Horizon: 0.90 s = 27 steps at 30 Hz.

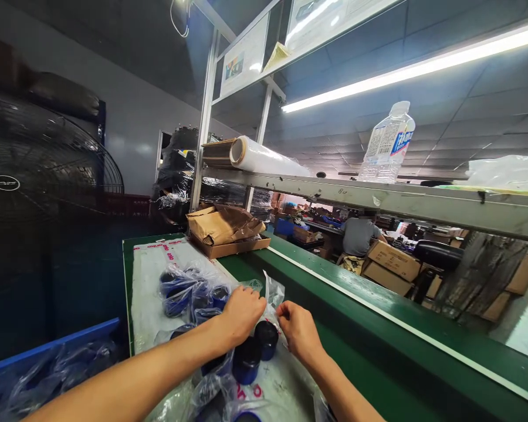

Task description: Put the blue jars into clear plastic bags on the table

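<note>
My left hand (245, 310) is closed at the edge of a clear plastic bag (273, 290), above the work surface. Facing it, my right hand (297, 328) has its fingers pinched at the bag's right side. Just below my hands stand two dark cylinders with black tops, one (266, 339) under the bag and a larger one (247, 359) with a blue lower part. Left of my left hand, several blue-and-black pieces (180, 291) lie wrapped in clear plastic on the white sheet (149, 275). My fingertips are partly hidden.
An open cardboard box (233, 249) with brown paper sits at the back. A green conveyor belt (356, 316) runs along the right. Overhead, a shelf (334, 189) holds a film roll (264, 158) and a bottle (385, 143). A blue bin (53, 346) stands lower left; a person sits far back.
</note>
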Motion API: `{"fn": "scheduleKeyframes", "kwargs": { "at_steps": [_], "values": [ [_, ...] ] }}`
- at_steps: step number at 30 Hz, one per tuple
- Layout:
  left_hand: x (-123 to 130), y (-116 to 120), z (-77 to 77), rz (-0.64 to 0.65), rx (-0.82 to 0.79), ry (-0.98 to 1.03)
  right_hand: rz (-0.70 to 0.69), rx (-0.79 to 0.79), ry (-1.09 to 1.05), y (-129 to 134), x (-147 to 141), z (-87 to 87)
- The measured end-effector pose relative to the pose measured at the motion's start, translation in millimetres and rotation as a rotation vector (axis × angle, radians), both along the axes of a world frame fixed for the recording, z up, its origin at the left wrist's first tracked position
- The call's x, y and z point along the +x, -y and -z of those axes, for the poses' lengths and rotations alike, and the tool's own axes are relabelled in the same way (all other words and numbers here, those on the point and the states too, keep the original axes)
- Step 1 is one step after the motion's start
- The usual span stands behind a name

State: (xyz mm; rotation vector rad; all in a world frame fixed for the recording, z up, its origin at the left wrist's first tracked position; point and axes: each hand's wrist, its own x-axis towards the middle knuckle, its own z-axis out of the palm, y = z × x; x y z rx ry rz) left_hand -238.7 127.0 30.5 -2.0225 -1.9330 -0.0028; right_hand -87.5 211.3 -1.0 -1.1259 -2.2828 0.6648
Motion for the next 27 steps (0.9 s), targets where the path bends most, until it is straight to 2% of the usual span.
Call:
{"fn": "scheduleKeyframes", "kwargs": {
  "at_steps": [3, 6, 14, 21, 27],
  "values": [
    [-2, 2, 7.7, 0.054, -0.055, -0.048, -0.025, 0.028, 0.099, 0, 2, 6.3],
    [-5, 5, 8.6, 0.086, -0.095, -0.059, -0.038, 0.041, 0.170, 3, 5, 7.9],
    [-13, 8, -11.1, 0.180, -0.151, -0.034, -0.030, 0.153, 0.280, 21, 23, 0.9],
    [-12, -6, -3.0, 0.349, -0.006, -0.110, -0.093, 0.360, 0.463, 47, 40, -12.2],
    [-3, -12, 2.2, 0.450, 0.105, -0.171, -0.112, 0.425, 0.613, 62, 42, -14.9]
  ]
}}
